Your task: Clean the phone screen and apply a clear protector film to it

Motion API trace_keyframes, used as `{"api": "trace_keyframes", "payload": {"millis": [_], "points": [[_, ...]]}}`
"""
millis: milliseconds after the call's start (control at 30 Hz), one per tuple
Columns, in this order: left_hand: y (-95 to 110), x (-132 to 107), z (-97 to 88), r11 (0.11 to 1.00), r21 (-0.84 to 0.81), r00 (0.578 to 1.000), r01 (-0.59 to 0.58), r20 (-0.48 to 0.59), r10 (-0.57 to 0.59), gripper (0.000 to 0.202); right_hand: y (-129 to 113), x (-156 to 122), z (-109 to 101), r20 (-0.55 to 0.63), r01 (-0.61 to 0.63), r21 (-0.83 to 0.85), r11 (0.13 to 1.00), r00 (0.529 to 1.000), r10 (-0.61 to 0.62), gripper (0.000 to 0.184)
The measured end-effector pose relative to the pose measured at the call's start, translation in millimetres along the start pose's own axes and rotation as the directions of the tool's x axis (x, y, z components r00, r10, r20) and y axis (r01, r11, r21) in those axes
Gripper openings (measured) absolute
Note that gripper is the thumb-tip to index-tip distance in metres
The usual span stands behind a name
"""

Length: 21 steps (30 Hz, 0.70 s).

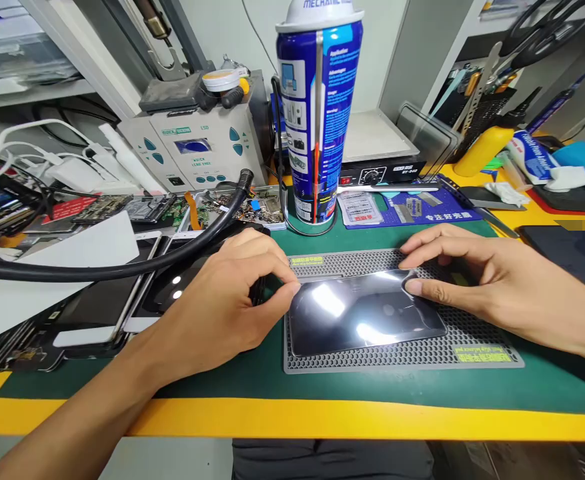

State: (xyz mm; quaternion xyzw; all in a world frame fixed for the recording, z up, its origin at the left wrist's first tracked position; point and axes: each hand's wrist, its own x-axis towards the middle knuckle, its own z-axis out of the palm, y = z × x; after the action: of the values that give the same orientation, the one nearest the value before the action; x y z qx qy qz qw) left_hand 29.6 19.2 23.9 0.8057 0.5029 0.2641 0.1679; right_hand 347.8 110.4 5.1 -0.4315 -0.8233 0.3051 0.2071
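Touching one black screen (357,320), left hand (245,290) clamped on one corner; right hand (495,280) spread

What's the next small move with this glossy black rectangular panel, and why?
Perhaps turn the panel slightly, squaring it with the grey honeycomb mat: its near edge slants against the mat's, and the left hand and right hand are at its far corners.

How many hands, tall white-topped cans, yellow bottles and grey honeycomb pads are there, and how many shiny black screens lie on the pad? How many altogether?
Hands: 2 (left hand, right hand)
Tall white-topped can: 1
Yellow bottle: 1
Grey honeycomb pad: 1
Shiny black screen on the pad: 1
Total: 6
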Motion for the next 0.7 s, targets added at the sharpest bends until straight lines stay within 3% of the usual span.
{"api": "trace_keyframes", "payload": {"millis": [700], "points": [[4.0, 3.8, -1.5, 0.999, 0.010, 0.997, -0.051, -0.052, 0.052, 0.016, -3.0, -0.2, -0.4, 0.019, -0.032, 0.073, 0.997, 0.999, 0.031, 0.035]]}}
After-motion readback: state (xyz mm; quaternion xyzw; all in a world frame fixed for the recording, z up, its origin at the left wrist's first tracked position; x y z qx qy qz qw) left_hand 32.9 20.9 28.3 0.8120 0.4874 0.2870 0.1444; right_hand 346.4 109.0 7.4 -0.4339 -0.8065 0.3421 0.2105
